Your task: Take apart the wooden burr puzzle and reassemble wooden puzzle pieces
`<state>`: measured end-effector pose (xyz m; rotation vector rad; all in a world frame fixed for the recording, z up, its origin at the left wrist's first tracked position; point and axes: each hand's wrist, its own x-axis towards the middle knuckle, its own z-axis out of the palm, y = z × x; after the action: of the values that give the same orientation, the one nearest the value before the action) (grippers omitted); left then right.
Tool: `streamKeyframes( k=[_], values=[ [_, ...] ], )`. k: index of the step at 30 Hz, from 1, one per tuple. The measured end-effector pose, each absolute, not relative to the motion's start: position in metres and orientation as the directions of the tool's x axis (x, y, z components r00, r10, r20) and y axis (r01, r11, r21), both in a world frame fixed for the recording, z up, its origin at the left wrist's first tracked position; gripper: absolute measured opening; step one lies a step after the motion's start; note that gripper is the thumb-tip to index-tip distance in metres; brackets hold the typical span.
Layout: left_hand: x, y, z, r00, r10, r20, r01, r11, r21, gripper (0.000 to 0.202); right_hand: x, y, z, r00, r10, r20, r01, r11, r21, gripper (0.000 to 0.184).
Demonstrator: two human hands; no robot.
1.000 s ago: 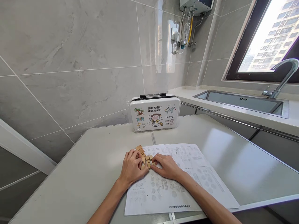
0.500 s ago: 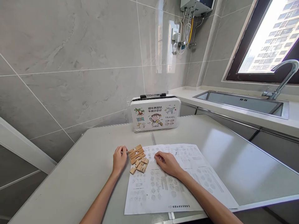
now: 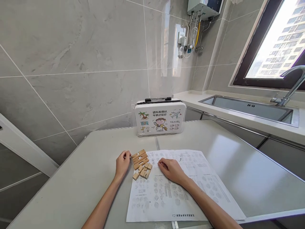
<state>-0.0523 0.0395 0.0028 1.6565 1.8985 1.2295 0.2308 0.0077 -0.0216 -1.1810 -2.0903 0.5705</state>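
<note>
My left hand (image 3: 123, 163) rests on the table just left of several wooden puzzle pieces, its fingers curled in and no object showing in them. Its fingertips are close to three flat notched wooden pieces (image 3: 140, 159) lying side by side. Smaller wooden blocks (image 3: 144, 170) are clustered below these, one marked with a 3. My right hand (image 3: 171, 168) lies on a large printed sheet (image 3: 166, 210), fingers bent and closed together, with nothing visible in them. The wooden pieces overlap the sheet's upper left part.
A white cartoon-printed case (image 3: 160, 117) with a black handle stands upright at the table's back, against the wall side. The pale table (image 3: 71, 190) has a seam down its middle. To the right are a sink (image 3: 252, 109) and a faucet (image 3: 289, 86).
The camera view has shifted slightly. My left fingers are curled in a little more than before. My right hand and the wooden pieces stay in place.
</note>
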Motion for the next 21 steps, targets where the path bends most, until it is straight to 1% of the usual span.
streamKeyframes(
  k=[11, 21],
  values=[
    [-0.0527, 0.0411, 0.0010, -0.250, 0.930, 0.270, 0.635, -0.053, 0.770, 0.036, 0.2303, 0.0074, -0.0205, -0.380, 0.865, 0.328, 0.588, 0.499, -0.637, 0.020],
    [-0.0555, 0.0434, -0.0004, -0.230, 0.929, 0.292, 0.650, -0.077, 0.756, 0.037, 0.2278, 0.0080, -0.0209, -0.376, 0.871, 0.317, 0.598, 0.489, -0.635, 0.022]
  ],
)
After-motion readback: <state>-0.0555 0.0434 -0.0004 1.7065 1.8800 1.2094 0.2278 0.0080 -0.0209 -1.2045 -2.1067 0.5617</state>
